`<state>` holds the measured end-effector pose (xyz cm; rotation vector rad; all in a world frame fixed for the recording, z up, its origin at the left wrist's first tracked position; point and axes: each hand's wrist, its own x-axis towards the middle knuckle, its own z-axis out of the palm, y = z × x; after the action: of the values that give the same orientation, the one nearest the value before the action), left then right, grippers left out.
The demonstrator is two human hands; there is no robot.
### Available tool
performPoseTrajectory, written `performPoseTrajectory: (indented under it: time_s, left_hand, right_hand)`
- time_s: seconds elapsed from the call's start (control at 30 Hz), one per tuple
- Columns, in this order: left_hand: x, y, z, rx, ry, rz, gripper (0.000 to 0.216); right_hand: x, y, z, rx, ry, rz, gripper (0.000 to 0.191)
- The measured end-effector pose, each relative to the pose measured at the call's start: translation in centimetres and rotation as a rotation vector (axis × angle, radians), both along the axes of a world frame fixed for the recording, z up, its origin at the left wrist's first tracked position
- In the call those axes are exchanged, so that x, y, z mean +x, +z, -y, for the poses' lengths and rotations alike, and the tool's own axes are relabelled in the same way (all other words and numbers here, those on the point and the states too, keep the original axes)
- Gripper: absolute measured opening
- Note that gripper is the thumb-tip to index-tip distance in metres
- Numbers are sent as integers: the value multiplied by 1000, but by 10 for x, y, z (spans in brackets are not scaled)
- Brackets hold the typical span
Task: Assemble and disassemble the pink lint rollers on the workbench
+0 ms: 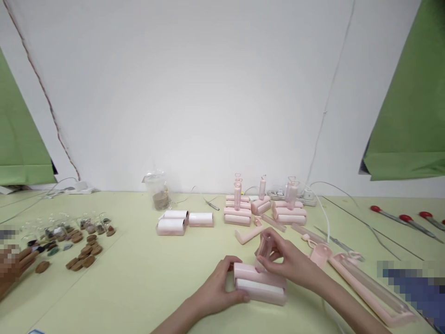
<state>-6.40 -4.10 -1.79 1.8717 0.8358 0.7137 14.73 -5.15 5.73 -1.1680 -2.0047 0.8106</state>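
My left hand [222, 286] grips the left end of a pink lint roller [260, 274], thumb in front and fingers behind. The roller lies on the table with a white strip along its front. My right hand [283, 257] is closed around a translucent pink handle [264, 250] that stands upright on top of the roller. Its lower end meets the roller; whether it is fixed there I cannot tell. Behind my hands lies an angled pink part [249, 233]. Several finished-looking lint rollers [237, 215] stand farther back, handles up, with heart-shaped loops on top.
White paper rolls [171, 226] lie left of centre, near a plastic bag [156, 188]. Long pink parts [371, 287], tweezers [340, 242] and a white cable [325, 215] lie at right, with red-handled tools [406, 220] beyond. Another person's hand [15, 266] is beside brown pieces [86, 253] at left.
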Motion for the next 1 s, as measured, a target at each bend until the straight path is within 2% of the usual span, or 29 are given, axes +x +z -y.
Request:
performPoseTrajectory:
  time_s: [0.17, 0.33, 0.47, 0.63, 0.8, 0.9, 1.0]
  left_hand:
    - [3, -1, 0, -36, 6, 46, 73]
    - [5, 1, 4, -40, 99, -31, 76]
    - [5, 5, 6, -15, 120, -65, 72]
    - [8, 4, 8, 34, 150, -99, 67]
    - [21, -2, 22, -28, 346, -101, 57]
    - [28, -3, 31, -15, 442, -111, 53]
    - [34, -2, 29, 10, 467, -213, 63]
  right_hand:
    - [-9, 10, 2, 66, 25, 150, 11]
    - [-12, 9, -1, 95, -106, 245, 22]
    - [-15, 6, 6, 109, -117, 260, 24]
    - [-22, -4, 16, 179, -264, 239, 27]
    - [-27, -9, 19, 190, -383, 229, 27]
    - [-28, -13, 17, 248, -439, 251, 26]
    - [-29, -28, 12, 348, -542, 297, 22]
